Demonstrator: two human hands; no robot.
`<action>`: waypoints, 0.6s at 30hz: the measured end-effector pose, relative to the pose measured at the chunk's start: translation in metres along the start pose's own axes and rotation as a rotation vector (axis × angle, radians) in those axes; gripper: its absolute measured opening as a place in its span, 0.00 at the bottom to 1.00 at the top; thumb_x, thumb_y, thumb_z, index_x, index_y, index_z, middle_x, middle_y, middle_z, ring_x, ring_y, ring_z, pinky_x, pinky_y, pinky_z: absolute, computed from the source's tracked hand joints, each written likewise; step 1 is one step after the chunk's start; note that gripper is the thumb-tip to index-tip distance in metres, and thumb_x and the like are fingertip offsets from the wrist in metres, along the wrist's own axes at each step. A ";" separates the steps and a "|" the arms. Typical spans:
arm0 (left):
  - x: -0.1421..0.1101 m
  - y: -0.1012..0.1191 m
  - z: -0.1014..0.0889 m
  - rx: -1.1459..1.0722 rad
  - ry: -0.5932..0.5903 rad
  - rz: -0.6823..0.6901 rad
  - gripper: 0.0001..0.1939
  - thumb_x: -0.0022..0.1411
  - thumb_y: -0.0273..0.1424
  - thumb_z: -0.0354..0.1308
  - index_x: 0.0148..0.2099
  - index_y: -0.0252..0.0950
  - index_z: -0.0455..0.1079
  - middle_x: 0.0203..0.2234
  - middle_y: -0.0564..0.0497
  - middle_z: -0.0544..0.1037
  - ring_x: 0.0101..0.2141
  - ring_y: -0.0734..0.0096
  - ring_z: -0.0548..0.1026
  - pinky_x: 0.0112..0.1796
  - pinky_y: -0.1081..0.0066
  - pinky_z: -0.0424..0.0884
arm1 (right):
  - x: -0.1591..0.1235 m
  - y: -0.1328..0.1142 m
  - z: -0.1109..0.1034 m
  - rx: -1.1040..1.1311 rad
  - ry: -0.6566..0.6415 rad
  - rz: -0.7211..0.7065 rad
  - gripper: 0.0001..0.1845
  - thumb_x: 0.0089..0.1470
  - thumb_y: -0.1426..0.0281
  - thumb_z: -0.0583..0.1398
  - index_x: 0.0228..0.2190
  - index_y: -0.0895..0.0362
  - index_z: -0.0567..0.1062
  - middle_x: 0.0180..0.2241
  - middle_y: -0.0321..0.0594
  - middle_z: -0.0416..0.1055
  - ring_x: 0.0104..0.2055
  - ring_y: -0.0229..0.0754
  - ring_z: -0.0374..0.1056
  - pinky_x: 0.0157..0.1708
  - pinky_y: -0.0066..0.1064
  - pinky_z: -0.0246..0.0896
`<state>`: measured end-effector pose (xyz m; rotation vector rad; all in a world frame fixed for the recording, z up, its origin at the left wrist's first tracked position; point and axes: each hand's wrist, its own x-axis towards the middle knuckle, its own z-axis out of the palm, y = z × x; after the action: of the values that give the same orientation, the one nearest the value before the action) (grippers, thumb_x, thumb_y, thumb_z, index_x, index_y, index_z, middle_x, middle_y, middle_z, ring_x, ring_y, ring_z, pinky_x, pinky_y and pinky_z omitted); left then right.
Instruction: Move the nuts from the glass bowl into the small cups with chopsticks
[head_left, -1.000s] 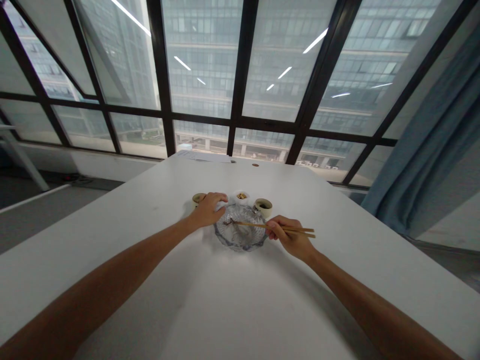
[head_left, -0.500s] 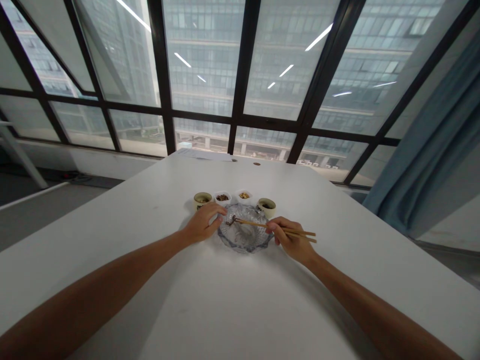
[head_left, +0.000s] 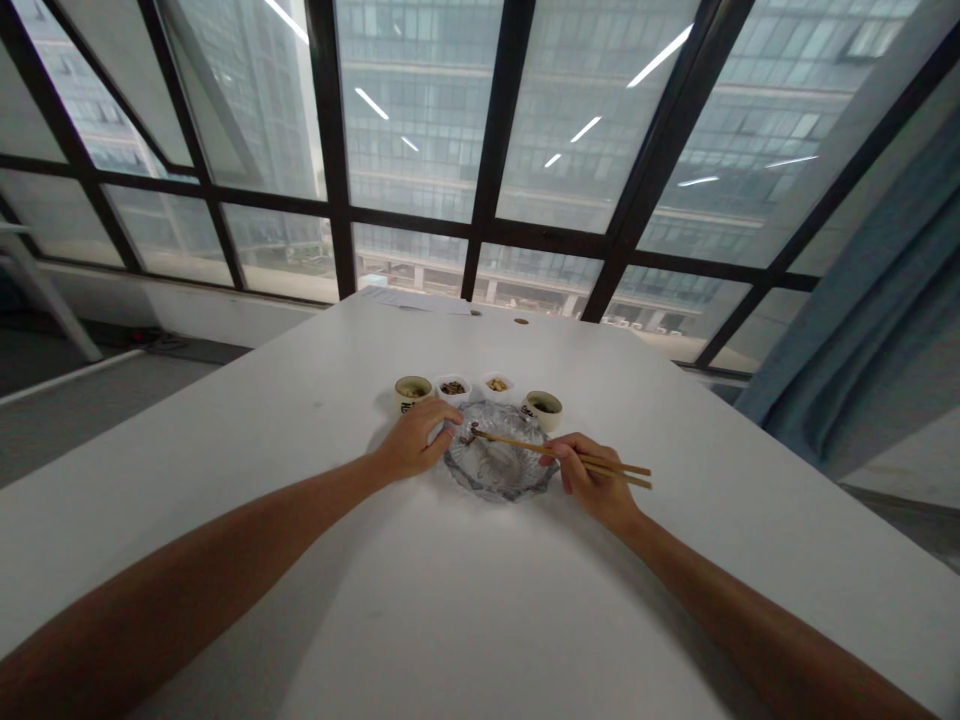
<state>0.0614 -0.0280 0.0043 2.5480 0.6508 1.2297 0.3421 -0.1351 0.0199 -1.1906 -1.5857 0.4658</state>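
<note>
A clear glass bowl [head_left: 499,490] with a scalloped rim sits on the white table. My left hand [head_left: 415,440] is at its left rim, thumb and fingers bent around the edge. Wooden chopsticks [head_left: 517,443] are gripped in my right hand [head_left: 596,482], which is over the bowl's right side. Their tips reach left into the bowl, by a small dark piece [head_left: 474,430] too small to name. Behind the bowl stand a greenish cup [head_left: 412,392] on the left, two small white dishes, and another greenish cup [head_left: 541,412] on the right.
One white dish [head_left: 453,388] has dark bits in it, the other white dish [head_left: 496,385] yellowish pieces. Paper [head_left: 420,302] lies at the table's far edge, near two small round brown spots. Windows rise beyond, and a blue curtain [head_left: 847,330] hangs at the right.
The view has shifted slightly, so the things on the table appear a little farther right. The chopstick tips and the dark piece have moved slightly within the bowl. Both hands keep their hold.
</note>
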 end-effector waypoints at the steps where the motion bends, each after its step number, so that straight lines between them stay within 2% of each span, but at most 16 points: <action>1: 0.000 0.000 0.000 0.003 -0.004 -0.006 0.13 0.70 0.35 0.47 0.46 0.38 0.73 0.42 0.43 0.81 0.46 0.58 0.77 0.52 0.55 0.71 | 0.000 0.001 0.000 -0.002 0.009 0.001 0.27 0.59 0.43 0.60 0.30 0.55 0.78 0.24 0.42 0.79 0.12 0.36 0.61 0.11 0.28 0.56; 9: 0.000 -0.001 0.001 0.002 0.013 0.008 0.13 0.70 0.35 0.47 0.45 0.39 0.73 0.41 0.44 0.80 0.45 0.59 0.77 0.51 0.56 0.71 | -0.002 -0.001 -0.003 -0.033 0.081 -0.017 0.28 0.60 0.44 0.59 0.28 0.55 0.78 0.22 0.41 0.78 0.12 0.36 0.62 0.11 0.27 0.56; 15: 0.000 0.000 0.001 0.000 0.028 0.028 0.12 0.70 0.34 0.48 0.45 0.38 0.72 0.41 0.43 0.81 0.45 0.60 0.77 0.51 0.57 0.71 | 0.014 -0.016 -0.016 0.236 0.219 0.081 0.30 0.57 0.41 0.61 0.29 0.57 0.77 0.20 0.40 0.76 0.10 0.34 0.56 0.07 0.26 0.47; 18: 0.000 0.000 0.001 0.014 0.019 0.017 0.12 0.70 0.34 0.48 0.45 0.38 0.72 0.41 0.43 0.80 0.45 0.59 0.77 0.51 0.57 0.71 | 0.023 -0.019 -0.023 0.329 0.234 0.120 0.31 0.54 0.39 0.62 0.28 0.57 0.76 0.19 0.40 0.75 0.10 0.33 0.54 0.07 0.26 0.44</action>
<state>0.0621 -0.0278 0.0040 2.5607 0.6454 1.2614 0.3553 -0.1297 0.0543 -1.0476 -1.1898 0.6156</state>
